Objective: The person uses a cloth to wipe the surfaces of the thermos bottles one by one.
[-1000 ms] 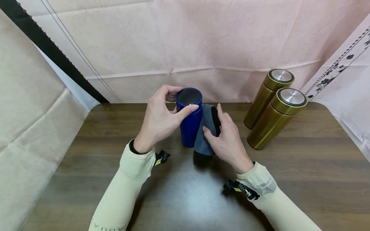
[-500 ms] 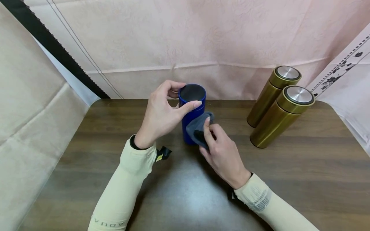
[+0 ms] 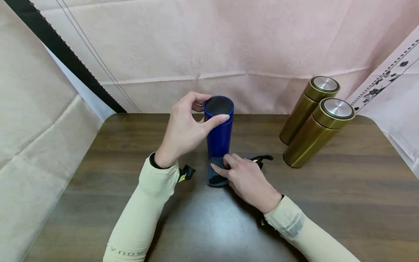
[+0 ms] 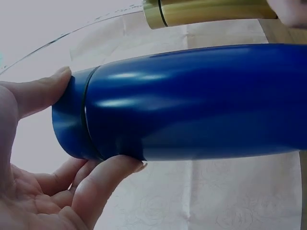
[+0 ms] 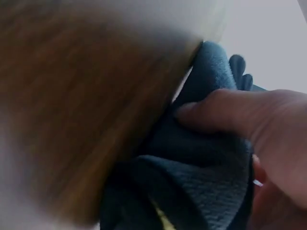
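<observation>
A blue thermos [image 3: 218,140] with a dark top stands upright near the far edge of the wooden table. My left hand [image 3: 184,127] grips it around the lid, thumb on the near side and fingers behind; the left wrist view shows the thermos body [image 4: 192,105] below the lid seam. My right hand [image 3: 248,183] holds a folded grey-blue cloth [image 3: 216,177] low at the front of the thermos, covering its base. In the right wrist view the thumb [image 5: 220,112] presses into the bunched cloth [image 5: 201,177].
Two gold thermoses with silver lids stand on the right, the front one [image 3: 311,140] partly hiding the rear one [image 3: 298,112]. A pale cloth curtain [image 3: 163,54] hangs behind the table [image 3: 82,203], with more fabric at both sides.
The cloth in my right hand has gone from the thermos's right side, across its front, and down to its base. My left hand keeps its grip at the lid.
</observation>
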`<state>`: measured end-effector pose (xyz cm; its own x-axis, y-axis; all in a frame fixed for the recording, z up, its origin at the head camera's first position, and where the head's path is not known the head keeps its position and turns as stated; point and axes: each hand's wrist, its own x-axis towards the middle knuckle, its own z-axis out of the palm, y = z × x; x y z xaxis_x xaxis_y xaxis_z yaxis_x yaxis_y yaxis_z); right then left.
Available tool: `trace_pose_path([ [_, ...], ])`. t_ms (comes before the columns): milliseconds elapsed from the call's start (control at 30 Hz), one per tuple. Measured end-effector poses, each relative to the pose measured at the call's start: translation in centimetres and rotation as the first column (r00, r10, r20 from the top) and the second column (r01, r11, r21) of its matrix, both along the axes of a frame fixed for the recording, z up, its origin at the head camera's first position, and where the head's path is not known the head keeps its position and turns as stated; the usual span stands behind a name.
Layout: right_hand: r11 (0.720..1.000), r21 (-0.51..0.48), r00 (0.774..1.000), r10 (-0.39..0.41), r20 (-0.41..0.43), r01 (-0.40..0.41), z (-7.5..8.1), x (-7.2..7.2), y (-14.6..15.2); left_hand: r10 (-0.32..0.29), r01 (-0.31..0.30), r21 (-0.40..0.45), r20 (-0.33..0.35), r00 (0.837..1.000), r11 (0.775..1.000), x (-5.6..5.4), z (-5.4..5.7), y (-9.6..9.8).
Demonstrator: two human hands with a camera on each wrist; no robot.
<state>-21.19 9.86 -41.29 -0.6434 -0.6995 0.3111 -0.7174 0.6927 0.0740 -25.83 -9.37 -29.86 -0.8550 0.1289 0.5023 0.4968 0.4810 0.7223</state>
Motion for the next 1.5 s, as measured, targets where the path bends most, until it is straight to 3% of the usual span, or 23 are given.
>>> trace_pose_path([
  [133, 0.999, 0.013, 0.999, 0.043, -0.008, -0.043, 1.5, -0.3, 1.2, 0.007, -0.007, 0.000, 0.014, 1.000, 1.000, -0.2, -0.2, 0.1],
  [267, 0.989, -0.100, 0.986, 0.093, -0.137, -0.108, 3.9, -0.3, 2.4, 0.003, -0.003, 0.005, 0.017, 1.000, 1.000, -0.3, -0.2, 0.1],
  [367, 0.962, -0.208, 0.945, 0.108, -0.310, -0.178, 5.2, -0.2, 2.7, -0.009, 0.009, 0.012, 0.011, 1.000, 1.000, -0.3, -0.1, 0.0],
  [467, 0.931, -0.281, 0.880, 0.077, -0.469, -0.232, 5.6, -0.1, 2.2, -0.014, 0.014, 0.012, 0.012, 1.000, 1.000, -0.3, 0.0, -0.2],
  [567, 0.908, -0.331, 0.826, 0.029, -0.562, -0.257, 5.4, -0.3, 1.3, -0.014, 0.014, 0.005, 0.014, 1.000, 1.000, -0.3, 0.1, -0.3],
  [633, 0.896, -0.359, 0.809, 0.000, -0.588, -0.260, 5.0, -0.5, 0.7, -0.012, 0.012, -0.003, 0.016, 1.000, 1.000, -0.3, 0.1, -0.3],
  [700, 0.890, -0.377, 0.816, -0.008, -0.578, -0.258, 4.6, -0.7, 0.1, -0.012, 0.012, -0.011, 0.007, 1.000, 1.000, -0.3, 0.2, -0.3],
  [767, 0.895, -0.374, 0.840, 0.002, -0.543, -0.243, 4.2, -0.9, -0.4, -0.009, 0.009, -0.019, 0.009, 1.000, 1.000, -0.3, 0.2, -0.2],
  [933, 0.954, -0.251, 0.915, 0.051, -0.399, -0.163, 3.8, -1.1, -1.8, -0.004, 0.005, -0.028, 0.029, 1.000, 1.000, -0.3, 0.4, -0.2],
  [1100, 0.990, -0.101, 0.965, 0.067, -0.253, -0.095, 2.8, -0.8, -3.1, 0.000, 0.001, -0.040, 0.025, 1.000, 0.999, -0.3, 0.6, -0.2],
  [1333, 1.000, -0.001, 0.994, -0.019, -0.112, 0.019, 0.2, -0.5, -3.7, 0.014, -0.013, -0.044, 0.026, 1.000, 0.999, 0.0, 0.9, -0.1],
  [1500, 0.997, 0.049, 0.990, -0.059, -0.124, 0.066, -0.2, -0.5, -3.5, 0.010, -0.009, -0.033, 0.023, 1.000, 0.999, -0.1, 0.7, 0.0],
])
